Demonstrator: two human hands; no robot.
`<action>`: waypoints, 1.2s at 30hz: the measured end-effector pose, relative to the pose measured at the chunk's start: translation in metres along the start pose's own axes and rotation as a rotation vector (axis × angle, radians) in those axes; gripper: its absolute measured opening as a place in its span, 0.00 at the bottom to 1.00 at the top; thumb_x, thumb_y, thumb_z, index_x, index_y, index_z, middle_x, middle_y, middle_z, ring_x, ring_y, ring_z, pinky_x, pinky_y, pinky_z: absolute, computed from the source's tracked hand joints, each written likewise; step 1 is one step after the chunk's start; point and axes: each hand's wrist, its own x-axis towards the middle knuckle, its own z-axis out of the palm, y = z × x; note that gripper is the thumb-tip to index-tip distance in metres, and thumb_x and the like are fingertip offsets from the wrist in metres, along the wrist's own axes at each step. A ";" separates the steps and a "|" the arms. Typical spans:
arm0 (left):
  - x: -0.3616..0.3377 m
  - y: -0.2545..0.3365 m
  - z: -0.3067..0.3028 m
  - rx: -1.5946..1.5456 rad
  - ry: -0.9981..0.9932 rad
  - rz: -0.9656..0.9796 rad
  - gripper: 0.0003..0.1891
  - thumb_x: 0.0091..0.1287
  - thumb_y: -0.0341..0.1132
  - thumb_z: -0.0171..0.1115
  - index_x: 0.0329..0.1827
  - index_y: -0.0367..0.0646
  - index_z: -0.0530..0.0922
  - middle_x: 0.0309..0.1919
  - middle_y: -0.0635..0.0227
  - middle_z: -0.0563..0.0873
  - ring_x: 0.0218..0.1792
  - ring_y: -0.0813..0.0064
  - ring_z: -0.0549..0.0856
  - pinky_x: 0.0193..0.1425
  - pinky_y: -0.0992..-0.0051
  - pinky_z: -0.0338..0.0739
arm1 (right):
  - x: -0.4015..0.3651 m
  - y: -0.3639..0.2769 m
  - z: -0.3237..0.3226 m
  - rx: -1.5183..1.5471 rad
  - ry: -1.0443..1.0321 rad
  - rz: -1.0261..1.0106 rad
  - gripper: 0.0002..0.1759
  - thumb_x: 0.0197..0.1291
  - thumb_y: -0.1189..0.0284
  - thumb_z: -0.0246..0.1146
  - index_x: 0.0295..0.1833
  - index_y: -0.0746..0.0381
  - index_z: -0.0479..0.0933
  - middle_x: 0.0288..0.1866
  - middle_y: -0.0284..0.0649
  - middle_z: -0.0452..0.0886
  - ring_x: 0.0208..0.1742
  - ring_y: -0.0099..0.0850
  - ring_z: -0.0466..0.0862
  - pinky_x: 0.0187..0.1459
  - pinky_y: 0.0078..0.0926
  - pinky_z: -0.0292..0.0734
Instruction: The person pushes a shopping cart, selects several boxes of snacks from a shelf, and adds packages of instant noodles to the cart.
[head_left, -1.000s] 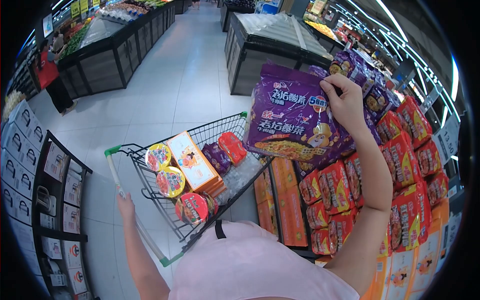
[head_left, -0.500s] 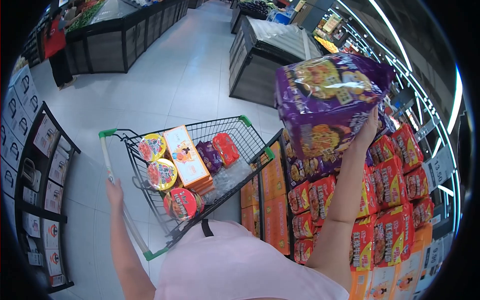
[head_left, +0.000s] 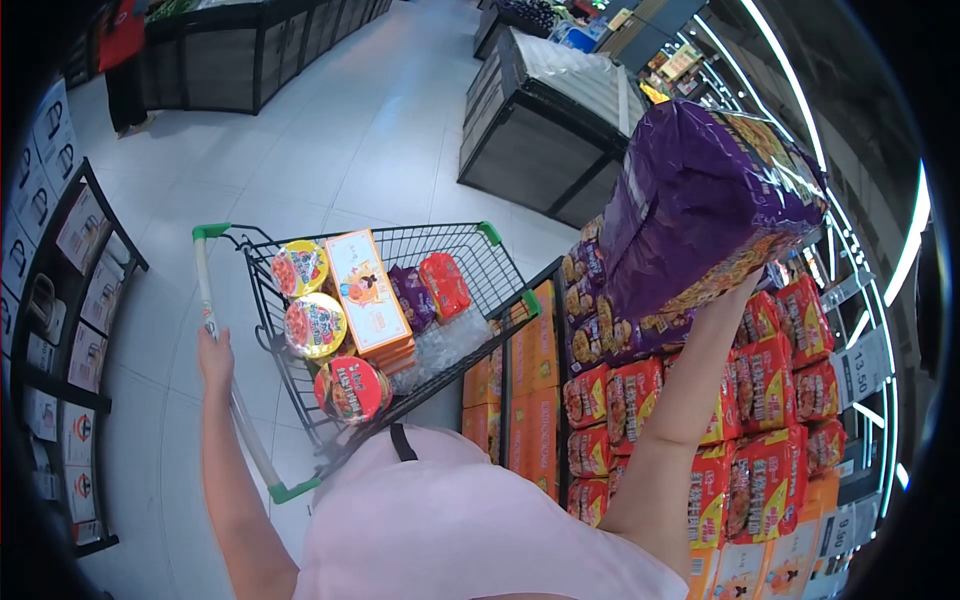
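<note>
My left hand point(head_left: 214, 358) is closed around the pale handle point(head_left: 238, 412) of a shopping cart point(head_left: 500, 262) with green corners. Held up on the right is a purple multipack of instant noodles point(head_left: 690, 215), tilted so that its plain purple side shows. My right hand point(head_left: 750, 284) grips it from below and behind, with the fingers hidden by the pack. Inside the cart lie cup noodles point(head_left: 353, 390), a white and orange box point(head_left: 367, 290), a small purple pack point(head_left: 412, 298), a red pack point(head_left: 444, 284) and clear plastic packaging point(head_left: 440, 352).
Red noodle multipacks point(head_left: 765, 380) are stacked on the right, with more purple packs point(head_left: 590, 325) behind and price tags point(head_left: 868, 365) at the edge. Boxes fill a dark rack point(head_left: 110, 404) on the left. A produce stand point(head_left: 540, 130) stands ahead; a person in red point(head_left: 122, 45) is far left.
The purple noodle multipack has turned in my right hand, from its printed face to its plain side, and shifted right. My left hand stays on the cart handle. The view has shifted slightly.
</note>
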 end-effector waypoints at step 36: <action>-0.017 0.019 -0.008 -0.012 0.027 -0.018 0.13 0.70 0.38 0.56 0.48 0.37 0.71 0.25 0.70 0.76 0.21 0.82 0.74 0.24 0.79 0.70 | -0.015 0.482 -0.265 -1.650 -1.710 -0.502 0.06 0.51 0.70 0.59 0.32 0.51 0.82 0.34 0.29 0.83 0.45 0.29 0.79 0.50 0.31 0.71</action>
